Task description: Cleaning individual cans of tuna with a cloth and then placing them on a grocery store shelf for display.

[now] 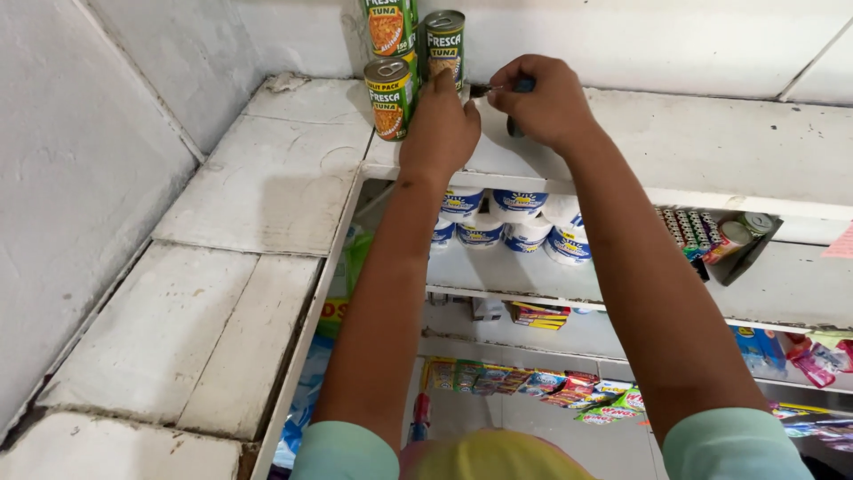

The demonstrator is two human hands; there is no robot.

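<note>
your left hand (442, 124) rests flat, fingers together, against the front of the upright can (443, 46) at the back of the top shelf (293, 178); the can stands directly beyond your fingertips, its long axis vertical. your right hand (542, 102) sits just right of it, touching your left, pinching a small dark blue-tipped thing (515, 86) between thumb and fingers. two more cans (389, 93) stand stacked just left. your left hand is the nearer one.

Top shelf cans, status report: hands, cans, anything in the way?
Left hand against the right-hand can. Right hand pinching a small blue-handled tool, hard to make out. Three green cans stacked at the wall. Shelf beside them bare.
</note>
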